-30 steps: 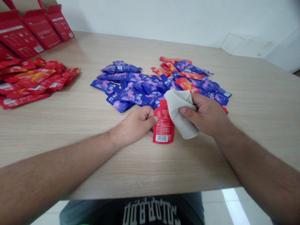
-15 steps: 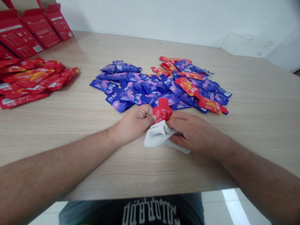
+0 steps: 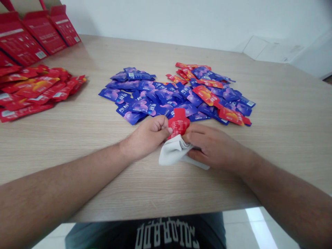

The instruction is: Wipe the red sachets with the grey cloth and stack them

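A red sachet (image 3: 178, 125) with white print on its back is held over the near side of the table. My left hand (image 3: 153, 133) pinches its left edge between thumb and curled fingers. Folded in my right hand (image 3: 210, 145) is a white cloth (image 3: 172, 152), which lies against the lower part of the sachet and covers it. The right fingers are closed on the cloth, close to the sachet's right edge. Just beyond both hands spreads a pile of blue sachets (image 3: 153, 98), with some orange-red sachets (image 3: 207, 95) among them on the right.
A heap of red sachets (image 3: 38, 86) lies on the left of the wooden table (image 3: 124, 190). Behind it stand several red boxes (image 3: 44, 33) with raised flaps. A white wall (image 3: 166, 20) borders the table's far edge.
The cloth's left fold has dropped very slightly against the sachet. Both hands keep nearly the same hold, and the piles have not changed.
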`<state>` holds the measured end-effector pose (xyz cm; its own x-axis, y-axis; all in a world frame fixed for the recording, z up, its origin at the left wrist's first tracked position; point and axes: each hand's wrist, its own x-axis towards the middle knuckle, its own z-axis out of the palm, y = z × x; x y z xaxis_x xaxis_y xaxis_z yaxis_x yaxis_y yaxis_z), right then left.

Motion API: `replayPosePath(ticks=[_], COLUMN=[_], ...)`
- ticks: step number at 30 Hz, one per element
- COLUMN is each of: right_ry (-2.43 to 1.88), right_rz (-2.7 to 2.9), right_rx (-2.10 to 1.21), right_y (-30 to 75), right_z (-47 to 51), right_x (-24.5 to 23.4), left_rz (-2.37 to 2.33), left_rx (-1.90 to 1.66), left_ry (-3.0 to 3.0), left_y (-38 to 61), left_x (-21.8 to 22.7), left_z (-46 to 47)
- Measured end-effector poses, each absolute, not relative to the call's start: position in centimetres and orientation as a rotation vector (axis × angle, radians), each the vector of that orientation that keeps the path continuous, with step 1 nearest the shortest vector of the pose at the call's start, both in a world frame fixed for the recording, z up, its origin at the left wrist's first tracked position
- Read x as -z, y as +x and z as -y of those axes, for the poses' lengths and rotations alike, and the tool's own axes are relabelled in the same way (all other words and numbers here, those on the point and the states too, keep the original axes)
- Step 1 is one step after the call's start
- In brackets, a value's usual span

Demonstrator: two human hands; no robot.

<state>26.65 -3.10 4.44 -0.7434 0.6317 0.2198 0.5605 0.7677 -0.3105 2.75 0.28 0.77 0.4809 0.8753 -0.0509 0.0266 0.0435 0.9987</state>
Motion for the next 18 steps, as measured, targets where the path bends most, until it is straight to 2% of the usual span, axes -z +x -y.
replayPosePath(ticks=[7,15,18], right_ry=[-1.212,-0.920,-1.006], right_rz=[2.241,2.604,2.537], right_rx=[-0.141,-0.324,-0.267], right_y=[27.8,27.1,27.3], right_z=[1.4,2.5,2.4], right_x=[-4.4,-4.2,-4.5], left_rz=[-0.824,-0.865,-0.851], left_rx=[-0.710,-0.776,-0.777], left_ry=[1.315,1.389,1.348], left_y=[3.0,2.7,2.8], left_x=[-0.8,-0.6,-0.7], left_z=[-0.1,-0.5,-0.3])
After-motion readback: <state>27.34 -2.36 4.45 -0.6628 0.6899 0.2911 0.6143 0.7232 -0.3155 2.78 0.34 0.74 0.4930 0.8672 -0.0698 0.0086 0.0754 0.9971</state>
